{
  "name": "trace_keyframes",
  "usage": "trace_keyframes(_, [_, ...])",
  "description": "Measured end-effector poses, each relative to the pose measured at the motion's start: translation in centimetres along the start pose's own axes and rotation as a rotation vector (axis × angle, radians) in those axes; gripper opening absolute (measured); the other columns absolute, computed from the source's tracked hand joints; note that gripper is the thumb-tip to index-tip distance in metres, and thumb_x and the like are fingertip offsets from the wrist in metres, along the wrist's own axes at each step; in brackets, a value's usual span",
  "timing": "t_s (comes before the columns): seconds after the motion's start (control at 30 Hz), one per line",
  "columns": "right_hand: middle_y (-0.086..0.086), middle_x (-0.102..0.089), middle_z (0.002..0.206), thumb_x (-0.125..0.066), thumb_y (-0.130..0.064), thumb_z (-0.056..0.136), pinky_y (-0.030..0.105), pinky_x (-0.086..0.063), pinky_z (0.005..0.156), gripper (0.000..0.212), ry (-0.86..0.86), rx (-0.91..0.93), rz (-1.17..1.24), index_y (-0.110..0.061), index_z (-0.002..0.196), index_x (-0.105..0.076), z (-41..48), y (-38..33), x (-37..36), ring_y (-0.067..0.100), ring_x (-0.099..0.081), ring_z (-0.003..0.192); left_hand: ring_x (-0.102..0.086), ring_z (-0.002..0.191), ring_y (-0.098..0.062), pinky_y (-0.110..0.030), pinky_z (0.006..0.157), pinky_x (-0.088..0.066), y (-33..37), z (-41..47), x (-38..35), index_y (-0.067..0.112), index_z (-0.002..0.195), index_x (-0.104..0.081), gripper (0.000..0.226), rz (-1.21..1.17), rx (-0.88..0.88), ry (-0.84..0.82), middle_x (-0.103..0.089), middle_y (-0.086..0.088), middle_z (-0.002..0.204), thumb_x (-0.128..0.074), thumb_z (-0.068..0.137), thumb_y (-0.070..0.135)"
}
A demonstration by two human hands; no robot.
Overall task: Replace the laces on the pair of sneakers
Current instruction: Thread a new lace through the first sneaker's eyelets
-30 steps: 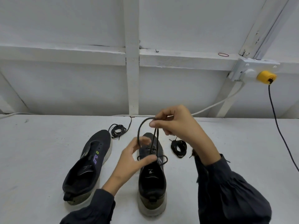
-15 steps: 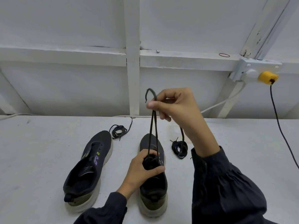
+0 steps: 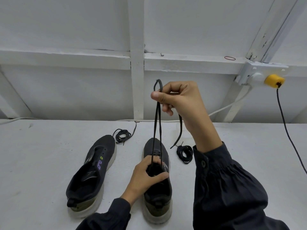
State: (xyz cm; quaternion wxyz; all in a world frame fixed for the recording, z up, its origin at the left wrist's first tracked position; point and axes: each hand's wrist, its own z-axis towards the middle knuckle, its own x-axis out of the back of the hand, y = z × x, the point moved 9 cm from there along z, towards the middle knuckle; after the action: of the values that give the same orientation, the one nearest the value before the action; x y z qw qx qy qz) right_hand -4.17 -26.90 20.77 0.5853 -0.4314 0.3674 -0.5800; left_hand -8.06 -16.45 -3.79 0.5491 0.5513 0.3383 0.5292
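Note:
Two black sneakers with pale soles stand on the white table. The left sneaker [image 3: 93, 173] has no lace in it. My left hand [image 3: 147, 174] grips the tongue area of the right sneaker [image 3: 157, 193]. My right hand [image 3: 179, 100] is raised above it and pinches a black lace [image 3: 157, 127] that runs taut in two strands down to the shoe's eyelets. A small loop sticks up over my thumb, and one loose end hangs down behind my wrist.
A coiled black lace [image 3: 122, 134] lies beyond the left sneaker, another coiled lace [image 3: 184, 153] right of the right sneaker. A wall socket with a yellow plug [image 3: 274, 80] and black cable [image 3: 289, 133] is at the right. A white cable runs along the table's back edge.
My right hand rose from just above the shoe, pulling the lace taut upward. My left hand dropped onto the right sneaker and took hold of its tongue area.

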Motion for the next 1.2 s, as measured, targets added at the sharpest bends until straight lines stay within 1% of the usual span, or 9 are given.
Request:
trace_keyframes(0.27, [-0.002, -0.056, 0.048, -0.078, -0.005, 0.079, 0.021, -0.041, 0.042, 0.022, -0.097, -0.020, -0.073, 0.015, 0.079, -0.066, 0.2, 0.2, -0.5, 0.010, -0.049, 0.041, -0.062, 0.102, -0.001, -0.007, 0.085, -0.044, 0.4, 0.2, 0.2, 0.032, 0.098, -0.066, 0.039, 0.003, 0.036, -0.042, -0.069, 0.016, 0.103, -0.082, 0.065, 0.046])
trace_keyframes(0.4, [-0.002, -0.056, 0.049, -0.078, -0.008, 0.080, 0.020, -0.041, 0.044, 0.014, -0.110, -0.041, -0.162, 0.005, 0.081, -0.071, 0.5, 0.9, 0.2, 0.010, -0.050, 0.042, -0.067, 0.090, -0.009, -0.014, 0.081, -0.049, 3.3, 1.3, 1.3, 0.016, 0.096, -0.066, 0.021, -0.181, 0.018, -0.004, -0.073, 0.002, 0.095, -0.077, 0.081, 0.028])
trace_keyframes(0.53, [-0.009, -0.057, 0.048, -0.077, -0.011, 0.082, 0.020, -0.039, 0.045, 0.007, -0.118, -0.088, -0.242, -0.006, 0.081, -0.073, 0.8, 2.3, 0.5, 0.008, -0.051, 0.044, -0.064, 0.075, -0.016, -0.023, 0.076, -0.053, 8.1, 3.1, 2.8, 0.009, 0.094, -0.066, 0.025, -0.274, -0.054, 0.052, -0.068, 0.001, 0.078, -0.065, 0.083, 0.032])
trace_keyframes(0.7, [-0.010, -0.060, 0.055, -0.078, -0.020, 0.082, 0.019, -0.039, 0.047, 0.010, -0.087, -0.076, -0.322, -0.011, 0.083, -0.074, 1.2, 3.2, 0.9, 0.009, -0.053, 0.050, -0.057, 0.058, -0.015, -0.028, 0.067, -0.051, 11.0, 4.7, 3.6, 0.013, 0.093, -0.070, 0.031, -0.134, -0.060, 0.032, -0.066, 0.002, 0.076, -0.060, 0.087, 0.041])
trace_keyframes(0.83, [-0.016, -0.057, 0.047, -0.076, -0.021, 0.084, 0.009, -0.036, 0.046, 0.010, -0.017, -0.056, -0.362, -0.011, 0.083, -0.074, 1.3, 3.9, 1.8, 0.001, -0.047, 0.043, -0.060, 0.070, -0.010, -0.026, 0.070, -0.052, 10.6, 5.3, 2.8, 0.020, 0.094, -0.072, 0.013, 0.028, -0.006, -0.088, -0.068, 0.010, 0.084, -0.062, 0.094, 0.027])
trace_keyframes(0.97, [-0.018, -0.059, 0.050, -0.073, -0.019, 0.086, 0.007, -0.037, 0.047, 0.007, 0.075, 0.011, -0.337, -0.014, 0.082, -0.073, 1.4, 3.5, 2.7, -0.002, -0.050, 0.045, -0.061, 0.071, -0.005, -0.016, 0.066, -0.050, 9.6, 4.7, 1.8, 0.017, 0.099, -0.072, 0.012, 0.037, 0.020, -0.144, -0.068, 0.007, 0.085, -0.060, 0.095, 0.018])
trace_keyframes(1.07, [-0.011, -0.067, 0.069, -0.073, -0.019, 0.086, 0.011, -0.044, 0.057, 0.005, 0.093, 0.016, -0.343, -0.014, 0.088, -0.074, 1.5, 3.6, 2.9, 0.000, -0.059, 0.059, -0.065, 0.072, -0.014, -0.018, 0.068, -0.051, 8.7, 4.2, 1.2, 0.012, 0.107, -0.068, 0.015, -0.083, 0.081, -0.155, -0.067, -0.003, 0.077, -0.056, 0.098, 0.014])
trace_keyframes(1.13, [0.000, -0.072, 0.091, -0.074, -0.021, 0.086, 0.020, -0.052, 0.075, 0.020, 0.079, -0.028, -0.378, -0.013, 0.104, -0.072, 1.4, 4.5, 2.8, 0.008, -0.067, 0.082, -0.066, 0.074, -0.019, -0.026, 0.073, -0.056, 8.4, 4.2, 1.0, 0.008, 0.111, -0.065, 0.018, -0.159, 0.105, -0.137, -0.065, -0.006, 0.081, -0.051, 0.100, 0.010])
trace_keyframes(1.2, [0.000, -0.066, 0.112, -0.075, -0.027, 0.084, 0.025, -0.048, 0.089, 0.040, 0.078, -0.059, -0.519, -0.015, 0.121, -0.065, 1.2, 5.3, 3.0, 0.011, -0.061, 0.101, -0.068, 0.074, -0.018, -0.026, 0.074, -0.058, 8.1, 4.3, 0.9, 0.005, 0.115, -0.063, 0.022, -0.218, 0.128, -0.120, -0.064, -0.006, 0.084, -0.047, 0.101, 0.009])
